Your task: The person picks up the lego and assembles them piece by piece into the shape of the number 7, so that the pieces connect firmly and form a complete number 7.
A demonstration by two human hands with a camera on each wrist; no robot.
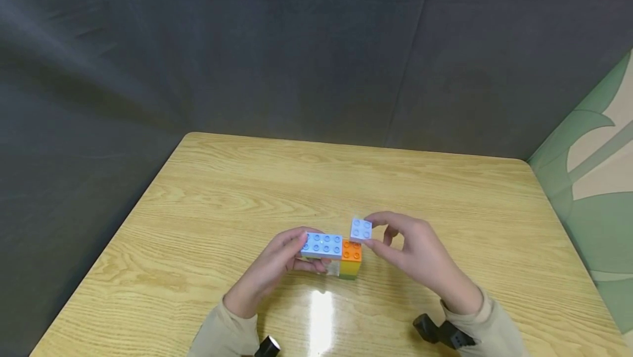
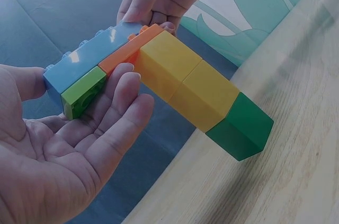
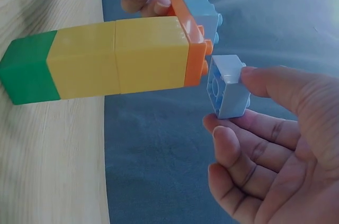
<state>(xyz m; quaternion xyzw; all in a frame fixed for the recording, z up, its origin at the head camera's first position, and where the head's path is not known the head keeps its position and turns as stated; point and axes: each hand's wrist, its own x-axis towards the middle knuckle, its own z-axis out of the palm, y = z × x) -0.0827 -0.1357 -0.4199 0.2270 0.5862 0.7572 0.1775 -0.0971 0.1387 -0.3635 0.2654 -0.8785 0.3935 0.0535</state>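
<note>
My left hand [image 1: 277, 258] grips the left end of a toy-brick build, thumb on the long blue brick [image 1: 321, 245] and fingers underneath by a light green brick [image 2: 83, 92]. Beside the blue one, an orange brick [image 1: 351, 250] shows bare studs. Below it runs a column of two yellow bricks [image 3: 117, 57] ending in a dark green brick [image 3: 30, 68]. Whether that end touches the table I cannot tell. Between thumb and fingertips, my right hand [image 1: 412, 244] pinches a small light blue brick [image 3: 229, 86], studs up, just apart from the orange studs.
The wooden table [image 1: 207, 192] lies under both hands. Dark cloth [image 1: 296, 60] hangs behind it and along its left side. A green and pale leaf-patterned surface [image 1: 600, 197] borders the right side. Black wrist devices [image 1: 440, 332] sit at the sleeves.
</note>
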